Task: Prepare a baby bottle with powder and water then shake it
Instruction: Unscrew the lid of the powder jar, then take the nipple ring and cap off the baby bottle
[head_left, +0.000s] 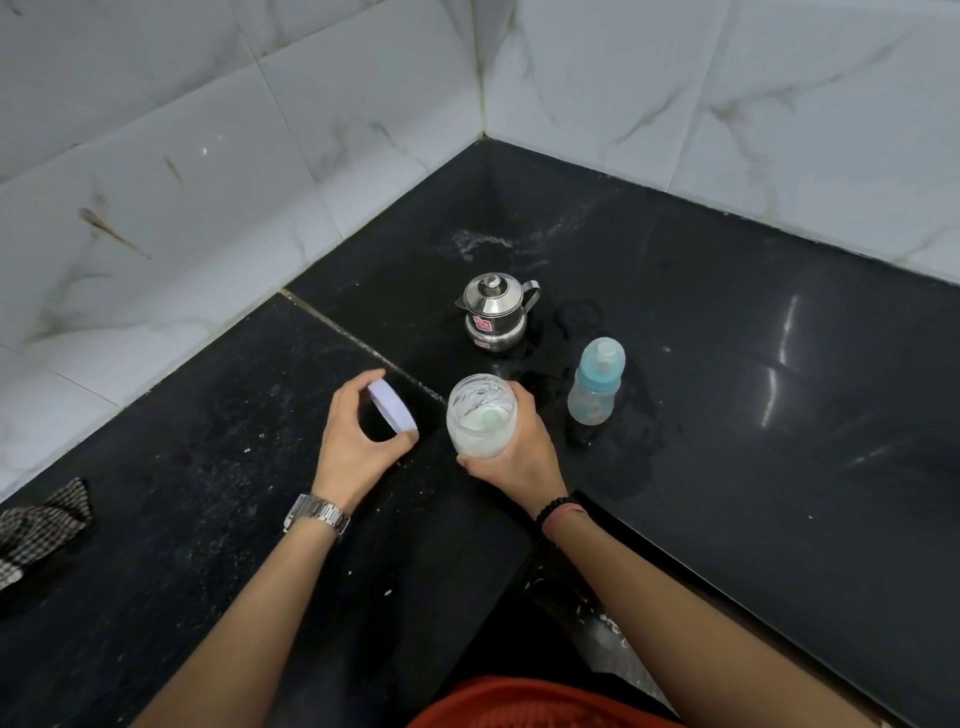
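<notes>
My right hand (519, 452) grips an open clear jar (480, 415) of white powder, with a pale green scoop lying inside it. To its left, my left hand (353, 431) holds the jar's white lid (393, 406) by its rim, just above the black counter (727, 415). The baby bottle (596, 382), clear with a blue collar and teat, stands upright to the right of the jar, untouched. A small lidded steel jug (493, 310) stands behind the jar.
White marble-tiled walls (208, 156) meet in a corner behind the counter. A wet patch surrounds the bottle and jug. A checked cloth (41, 525) lies at the left edge. White specks dot the counter near my left arm.
</notes>
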